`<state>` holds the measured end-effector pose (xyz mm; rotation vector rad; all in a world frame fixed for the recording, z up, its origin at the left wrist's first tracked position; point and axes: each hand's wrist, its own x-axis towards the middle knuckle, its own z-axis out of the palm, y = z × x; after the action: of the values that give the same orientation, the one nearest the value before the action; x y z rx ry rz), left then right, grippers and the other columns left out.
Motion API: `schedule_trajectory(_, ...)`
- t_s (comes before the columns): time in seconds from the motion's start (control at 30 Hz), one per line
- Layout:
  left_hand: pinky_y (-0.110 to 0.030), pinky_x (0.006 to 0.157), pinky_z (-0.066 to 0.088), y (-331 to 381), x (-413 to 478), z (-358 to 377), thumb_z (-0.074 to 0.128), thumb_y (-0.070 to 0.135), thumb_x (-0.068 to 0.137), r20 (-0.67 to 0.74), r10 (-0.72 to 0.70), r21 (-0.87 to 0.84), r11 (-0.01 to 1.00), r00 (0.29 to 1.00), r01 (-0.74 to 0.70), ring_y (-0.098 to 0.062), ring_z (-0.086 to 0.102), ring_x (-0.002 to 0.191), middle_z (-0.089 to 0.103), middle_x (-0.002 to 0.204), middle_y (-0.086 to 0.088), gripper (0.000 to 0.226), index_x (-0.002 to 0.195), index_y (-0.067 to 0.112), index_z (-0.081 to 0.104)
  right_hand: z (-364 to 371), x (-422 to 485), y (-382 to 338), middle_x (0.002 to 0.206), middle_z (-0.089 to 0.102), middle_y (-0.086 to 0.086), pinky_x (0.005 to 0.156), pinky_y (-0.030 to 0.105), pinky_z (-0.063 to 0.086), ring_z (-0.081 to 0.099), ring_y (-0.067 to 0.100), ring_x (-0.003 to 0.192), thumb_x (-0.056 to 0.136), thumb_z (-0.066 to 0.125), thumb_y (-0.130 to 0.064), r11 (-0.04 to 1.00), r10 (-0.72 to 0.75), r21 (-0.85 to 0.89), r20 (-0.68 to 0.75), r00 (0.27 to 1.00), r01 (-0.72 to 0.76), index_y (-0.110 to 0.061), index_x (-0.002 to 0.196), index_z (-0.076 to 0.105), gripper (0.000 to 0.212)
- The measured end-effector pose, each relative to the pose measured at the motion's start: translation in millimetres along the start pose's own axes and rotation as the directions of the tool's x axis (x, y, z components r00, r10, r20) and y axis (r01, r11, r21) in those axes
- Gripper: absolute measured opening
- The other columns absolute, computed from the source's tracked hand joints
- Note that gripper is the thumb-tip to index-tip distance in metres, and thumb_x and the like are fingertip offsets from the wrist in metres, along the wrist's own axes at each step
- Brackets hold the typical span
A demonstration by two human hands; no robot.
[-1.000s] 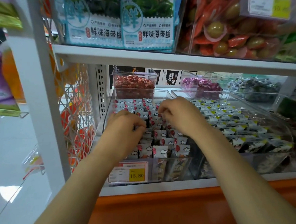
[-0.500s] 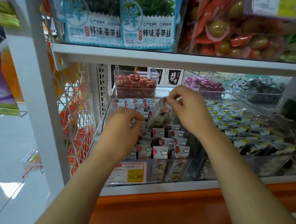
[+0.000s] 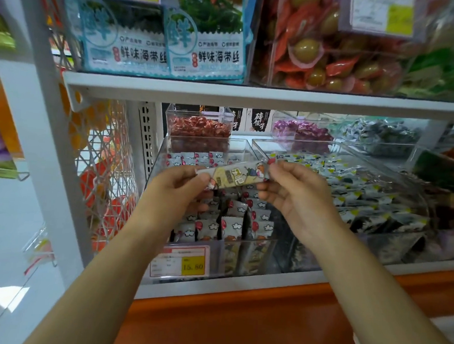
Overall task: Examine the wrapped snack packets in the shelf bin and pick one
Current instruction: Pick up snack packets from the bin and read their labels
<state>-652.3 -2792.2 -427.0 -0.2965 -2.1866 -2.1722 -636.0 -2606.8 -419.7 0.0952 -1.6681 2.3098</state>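
One long, cartoon-printed wrapped snack packet (image 3: 236, 176) is held level above a clear plastic shelf bin (image 3: 258, 257) of upright packets (image 3: 233, 225), left hand (image 3: 176, 195) pinching one end, right hand (image 3: 296, 201) the other.

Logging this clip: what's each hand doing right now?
Left hand: pinching one end of the snack packet.
Right hand: pinching its other end.
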Motion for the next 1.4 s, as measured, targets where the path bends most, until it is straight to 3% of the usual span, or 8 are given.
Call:
schedule_trajectory(0.17, -0.017, 0.06, 0.052, 1.1, -1.3, -4.2, 0.063, 0.023, 0.082, 0.038, -0.046, -0.143, 0.988, 0.998, 0.051, -0.009, 0.064, 0.068, 0.064, 0.088, -0.008, 0.018, 0.093, 0.009, 0.066, -1.3, -3.6, -4.1, 0.061, 0.068, -0.004, 0.046, 0.02, 0.05, 0.059, 0.009, 0.05, 0.084, 0.063, -0.012, 0.998, 0.057, -0.028, -0.017, 0.998, -0.058, -0.008, 0.076, 0.064, 0.009)
schedule_trajectory(0.3, -0.017, 0.053, 0.052, 4.7, -1.0, -6.9, 0.063, 0.026, 0.073, 0.123, -0.11, -0.424, 0.893, 0.986, 0.153, -0.009, 0.056, 0.057, 0.055, 0.063, -0.002, 0.017, 0.068, 0.011, 0.057, -1.6, -3.4, -3.0, 0.057, 0.062, -0.002, 0.041, 0.019, 0.045, 0.055, 0.008, 0.045, 0.084, 0.063, -0.013, 0.996, 0.091, -0.005, -0.037, 0.995, -0.091, -0.006, 0.08, 0.068, 0.009)
schedule_trajectory(0.53, -0.014, 0.046, 0.049, 3.1, -0.7, -4.1, 0.054, 0.01, 0.088, 0.03, -0.15, -0.487, 0.861, 0.988, 0.146, -0.004, 0.052, 0.047, 0.054, 0.054, 0.003, 0.012, 0.079, 0.011, 0.062, -0.5, -1.9, -2.3, 0.054, 0.057, 0.002, 0.037, 0.015, 0.043, 0.051, 0.006, 0.041, 0.072, 0.065, -0.015, 0.913, 0.3, 0.274, 0.051, 0.952, -0.303, -0.006, 0.08, 0.064, 0.012)
schedule_trajectory(0.73, -0.014, 0.048, 0.05, 3.9, -0.7, -3.4, 0.05, 0.006, 0.091, 0.006, -0.143, -0.542, 0.831, 0.99, 0.123, -0.003, 0.054, 0.046, 0.055, 0.052, 0.003, 0.013, 0.084, 0.006, 0.061, -2.4, -1.5, -3.1, 0.055, 0.059, 0.005, 0.042, 0.015, 0.049, 0.058, 0.007, 0.045, 0.072, 0.06, -0.005, 0.867, 0.281, 0.391, 0.131, 0.951, -0.31, 0.0, 0.087, 0.061, 0.016)
schedule_trajectory(0.97, -0.018, 0.058, 0.054, 3.1, 0.7, -6.6, 0.047, -0.002, 0.092, 0.024, -0.089, -0.524, 0.847, 0.996, 0.088, -0.006, 0.057, 0.055, 0.053, 0.073, -0.004, 0.019, 0.109, 0.001, 0.054, -4.4, -2.0, 0.9, 0.076, 0.063, 0.012, 0.056, 0.021, 0.055, 0.067, 0.015, 0.06, 0.085, 0.054, 0.01, 1.0, -0.025, -0.009, 0.014, 1.0, 0.025, 0.005, 0.1, 0.059, 0.016)
schedule_trajectory(1.13, -0.024, 0.063, 0.056, 3.0, 2.3, -5.5, 0.052, 0.005, 0.089, 0.047, -0.099, -0.443, 0.89, 0.994, 0.109, -0.019, 0.06, 0.072, 0.061, 0.081, -0.01, 0.011, 0.092, 0.0, 0.062, -3.1, -4.7, 3.2, 0.08, 0.064, 0.007, 0.064, 0.026, 0.058, 0.068, 0.015, 0.061, 0.088, 0.055, 0.006, 0.906, -0.241, -0.363, -0.027, 0.97, 0.215, 0.001, 0.1, 0.061, 0.014)
schedule_trajectory(1.23, -0.023, 0.067, 0.055, 2.2, 1.3, -4.5, 0.064, 0.025, 0.079, 0.074, -0.045, -0.322, 0.944, 0.996, 0.067, -0.016, 0.066, 0.075, 0.068, 0.081, -0.004, 0.015, 0.077, 0.012, 0.071, -0.7, -6.5, 3.7, 0.079, 0.065, 0.001, 0.066, 0.027, 0.059, 0.069, 0.013, 0.06, 0.088, 0.056, 0.003, 0.865, -0.286, -0.436, -0.021, 0.958, 0.249, -0.007, 0.09, 0.063, 0.012)
schedule_trajectory(1.4, -0.026, 0.084, 0.053, -2.8, -0.1, -5.7, 0.062, 0.017, 0.083, 0.075, 0.018, -0.181, 0.983, 0.997, -0.004, -0.018, 0.068, 0.097, 0.07, 0.105, -0.008, 0.022, 0.103, 0.008, 0.066, 3.4, -7.8, 5.3, 0.094, 0.066, 0.015, 0.073, 0.04, 0.059, 0.071, 0.021, 0.068, 0.09, 0.052, 0.0, 0.914, -0.189, -0.362, 0.016, 0.982, 0.182, -0.023, 0.088, 0.064, 0.026)
